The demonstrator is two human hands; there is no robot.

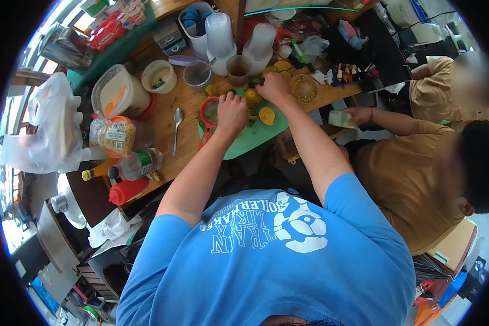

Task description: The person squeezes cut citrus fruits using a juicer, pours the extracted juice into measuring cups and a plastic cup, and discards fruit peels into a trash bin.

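My left hand (232, 114) is over the green cutting board (239, 146), fingers curled down around something hidden beneath them. Beside it, a red-rimmed strainer (205, 115) lies at the board's left side. My right hand (274, 87) reaches to the board's far edge, its fingers bent among citrus pieces; what they grip is hidden. Between the hands sits an orange-yellow citrus fruit (252, 96). A cut citrus half (266, 116) rests face up on the board. To the right of my right hand stands a clear cup (304, 88) with yellowish bits inside.
Behind the board stand a cup of brown liquid (239, 70) and stacked plastic cups (219, 35). A spoon (177, 130), tubs, bottles and a red squeeze bottle (127, 190) occupy the left side. At right, a person in brown (402, 163) holds a small pale-green object (339, 118).
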